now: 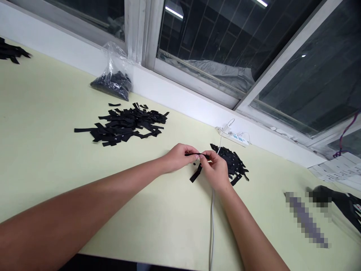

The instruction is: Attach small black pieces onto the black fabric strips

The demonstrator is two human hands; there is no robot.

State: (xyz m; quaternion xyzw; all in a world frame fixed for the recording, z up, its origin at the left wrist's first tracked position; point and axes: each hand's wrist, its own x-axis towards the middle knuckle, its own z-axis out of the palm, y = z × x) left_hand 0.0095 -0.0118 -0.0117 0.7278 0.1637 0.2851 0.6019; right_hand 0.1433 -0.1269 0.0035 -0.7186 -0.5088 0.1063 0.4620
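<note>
Both my hands meet over the pale yellow-green table (42, 124). My left hand (177, 157) and my right hand (216, 169) pinch the two ends of a small black fabric strip (194, 154) between their fingertips. Another black strip (196, 174) lies on the table just below the hands. Right behind my right hand sits a small heap of black strips (232, 162). A larger loose pile of black strips (126, 123) lies farther left.
A clear plastic bag of black pieces (114, 81) leans against the white window ledge. A white power strip (234, 137) lies by the ledge, and a white cable (211, 226) runs under my right wrist toward me. More black pieces (11, 52) are far left; a dark object (338, 201) sits at right.
</note>
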